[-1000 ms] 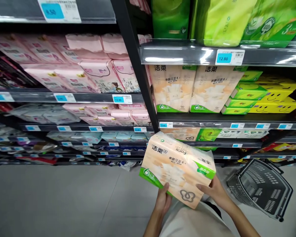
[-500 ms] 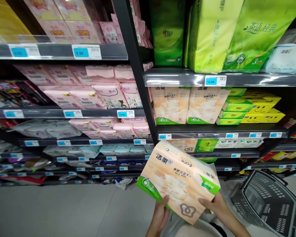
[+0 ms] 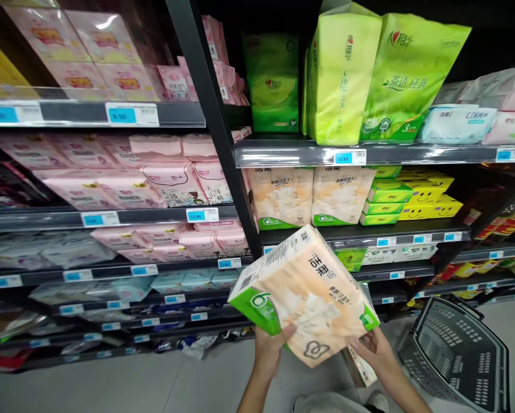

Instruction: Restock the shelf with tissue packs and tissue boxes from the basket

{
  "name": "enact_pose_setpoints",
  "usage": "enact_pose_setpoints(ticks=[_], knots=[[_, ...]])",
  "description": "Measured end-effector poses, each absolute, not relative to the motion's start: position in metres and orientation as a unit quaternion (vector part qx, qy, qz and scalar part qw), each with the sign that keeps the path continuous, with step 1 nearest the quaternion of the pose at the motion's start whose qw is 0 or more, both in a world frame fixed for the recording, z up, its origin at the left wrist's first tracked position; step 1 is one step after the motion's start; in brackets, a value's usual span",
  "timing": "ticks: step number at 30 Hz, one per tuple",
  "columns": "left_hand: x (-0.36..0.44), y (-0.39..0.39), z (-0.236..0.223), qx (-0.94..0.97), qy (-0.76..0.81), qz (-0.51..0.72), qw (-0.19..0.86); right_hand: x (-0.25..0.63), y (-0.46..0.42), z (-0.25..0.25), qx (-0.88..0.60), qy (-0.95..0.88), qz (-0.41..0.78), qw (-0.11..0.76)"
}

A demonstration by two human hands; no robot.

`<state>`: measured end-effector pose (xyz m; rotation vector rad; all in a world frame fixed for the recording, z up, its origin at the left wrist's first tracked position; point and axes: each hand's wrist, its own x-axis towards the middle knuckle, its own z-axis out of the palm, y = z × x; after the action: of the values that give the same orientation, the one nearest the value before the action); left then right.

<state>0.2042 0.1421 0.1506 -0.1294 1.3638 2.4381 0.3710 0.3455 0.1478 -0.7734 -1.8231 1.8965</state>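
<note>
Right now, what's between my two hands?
The peach-and-green 洁柔 tissue pack, held by your left hand and right hand, fills that space in the head view.

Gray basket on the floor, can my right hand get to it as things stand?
Probably yes: nothing lies between the basket and the right hand, though that hand supports the tissue pack.
</note>
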Motion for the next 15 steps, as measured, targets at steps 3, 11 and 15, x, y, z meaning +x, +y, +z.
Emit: enact_pose_setpoints(ticks=[3, 11, 15], knots=[[0.183, 0.148, 0.174, -0.013, 0.498, 0.849, 0.178, 0.365, 0.365, 0.159, -0.297, -0.668, 0.653, 0.2], [0.136, 0.172, 0.242, -0.028, 0.479, 0.857, 0.188, 0.31, 0.419, 0.233, -0.255, -0.737, 0.595, 0.195], [0.126, 0.176, 0.255, -0.028, 0.47, 0.862, 0.186, 0.289, 0.424, 0.259, -0.22, -0.737, 0.618, 0.165]])
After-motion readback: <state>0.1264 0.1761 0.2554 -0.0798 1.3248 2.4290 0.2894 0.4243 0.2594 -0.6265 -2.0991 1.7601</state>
